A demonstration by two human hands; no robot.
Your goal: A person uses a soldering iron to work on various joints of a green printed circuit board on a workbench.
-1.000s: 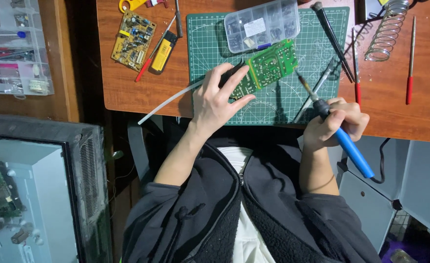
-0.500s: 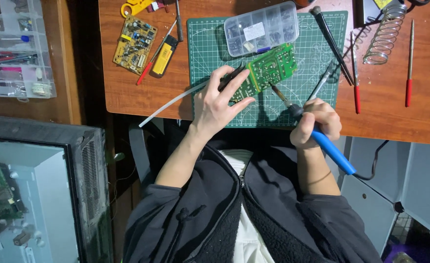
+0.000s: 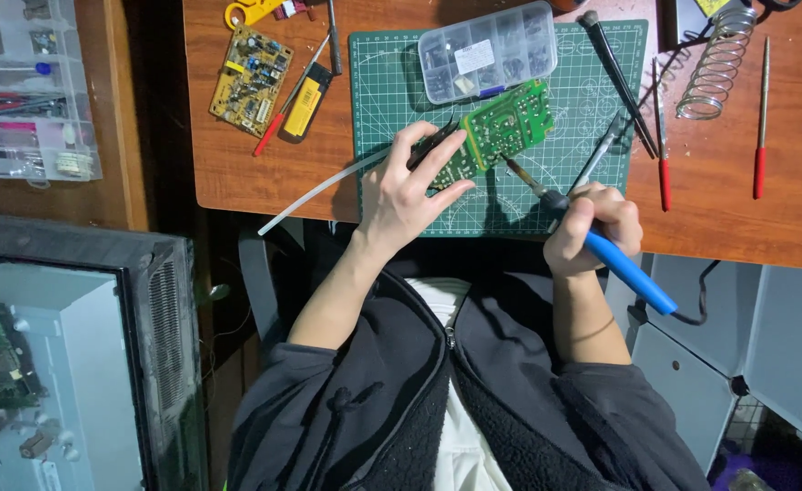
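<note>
A green circuit board (image 3: pixel 501 132) lies tilted on the green cutting mat (image 3: pixel 565 173). My left hand (image 3: pixel 406 191) rests on the board's left end and holds it, with a dark tool and a white tube (image 3: pixel 315 191) running under the fingers. My right hand (image 3: pixel 592 227) grips a blue-handled soldering iron (image 3: pixel 624 268); its metal tip touches the board's lower right edge.
A clear compartment box (image 3: pixel 487 50) sits on the mat above the board. A yellow circuit board (image 3: pixel 251 80), a yellow-black tool (image 3: pixel 305 100), red-handled tools (image 3: pixel 665 182), a coil iron stand (image 3: pixel 715 64) and a parts organizer (image 3: pixel 28 91) lie around. An opened monitor (image 3: pixel 65 364) is lower left.
My right hand has moved left with the soldering iron, bringing its tip from the mat's right side to the board's edge. My left hand has stayed on the board.
</note>
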